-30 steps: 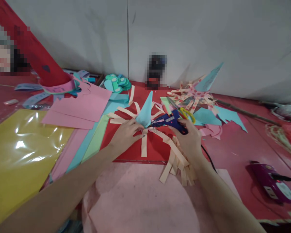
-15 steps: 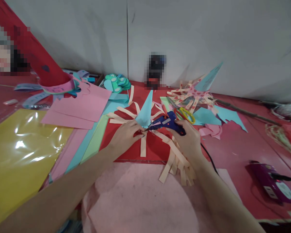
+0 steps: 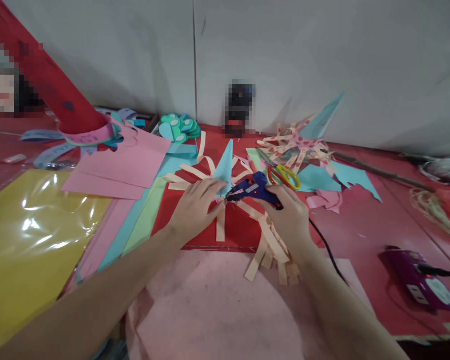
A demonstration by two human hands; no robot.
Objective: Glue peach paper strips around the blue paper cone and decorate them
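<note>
A sharp-tipped light-blue paper cone (image 3: 225, 167) is standing on a red sheet (image 3: 243, 232), cream strips (image 3: 220, 227) fanning from its base. The left hand (image 3: 195, 206) is pinching that base; the right hand (image 3: 289, 207) is gripping a blue glue gun (image 3: 252, 189). Scissors (image 3: 280, 168) are lying just beyond; red tabletop (image 3: 354, 232) is stretching rightward.

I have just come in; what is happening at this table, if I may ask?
A person's right hand holds a blue glue gun, its nozzle close by the foot of a light blue paper cone. The left hand is at the cone's base, its fingers near the nozzle. Cream strips spread around the cone over a red sheet.
</note>
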